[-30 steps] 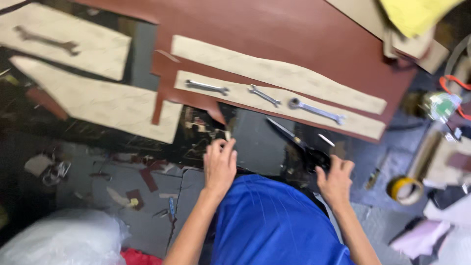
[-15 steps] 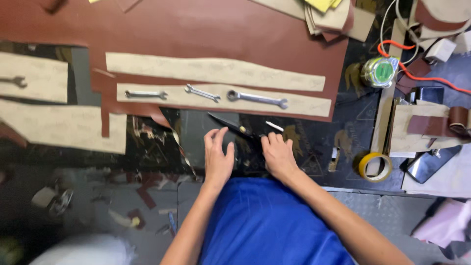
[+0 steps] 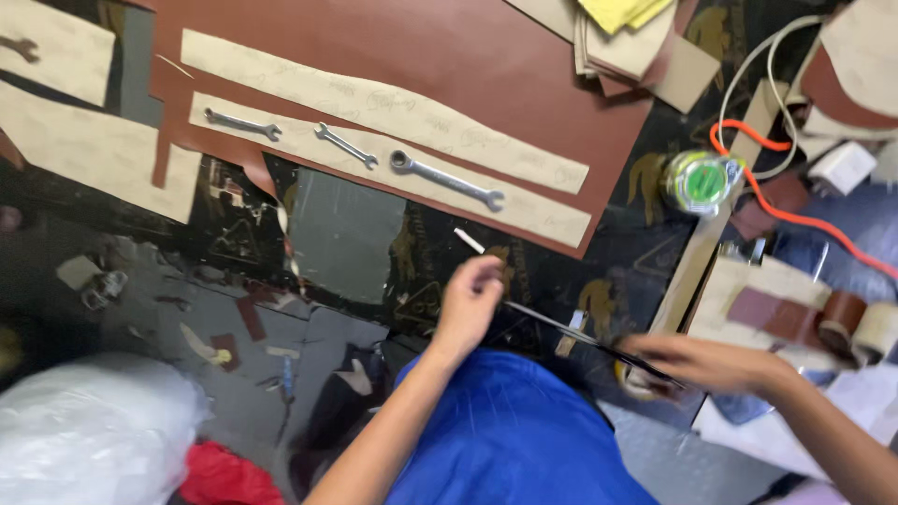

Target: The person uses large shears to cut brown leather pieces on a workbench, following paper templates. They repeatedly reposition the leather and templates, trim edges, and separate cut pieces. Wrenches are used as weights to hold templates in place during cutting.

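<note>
My left hand is at the bench's near edge, its fingers closed on one end of a long thin dark metal tool. My right hand, blurred, grips the tool's other end further right. A short white stick lies just above my left hand. Beyond it a large brown leather sheet carries two long beige paper patterns. Three wrenches rest on the nearer pattern: a small one, a middle one and a larger one.
A green and yellow tape roll, an orange cable and a white plug sit at the right. Leather rolls lie at the far right. A white plastic bag and scraps are on the floor at the left.
My right hand has swung out to the right, drawing the thin dark tool with it. My left hand stays at the bench edge. The camera view has shifted right.
</note>
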